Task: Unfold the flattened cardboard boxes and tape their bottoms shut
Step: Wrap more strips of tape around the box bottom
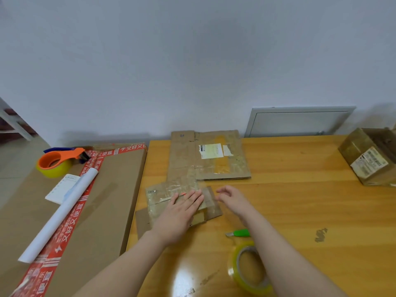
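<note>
A small flattened cardboard box [159, 201], covered in old clear tape, lies near the left edge of the wooden table [289, 200]. My left hand [182, 207] rests flat on it with straight fingers. My right hand [230, 196] hovers just right of the box with loosely curled fingers, holding nothing. A larger flattened box [205, 156] with a white label lies behind it. A roll of clear yellowish tape [248, 270] stands near my right forearm. A green utility knife [239, 233] lies by that arm.
A large brown carton [102, 200] with red printed tape sits left of the table, carrying an orange tape dispenser [57, 160], a white paper roll [62, 213] and a notepad [61, 188]. An assembled taped box [368, 156] stands at the table's far right. A grey wall panel [297, 121] is behind.
</note>
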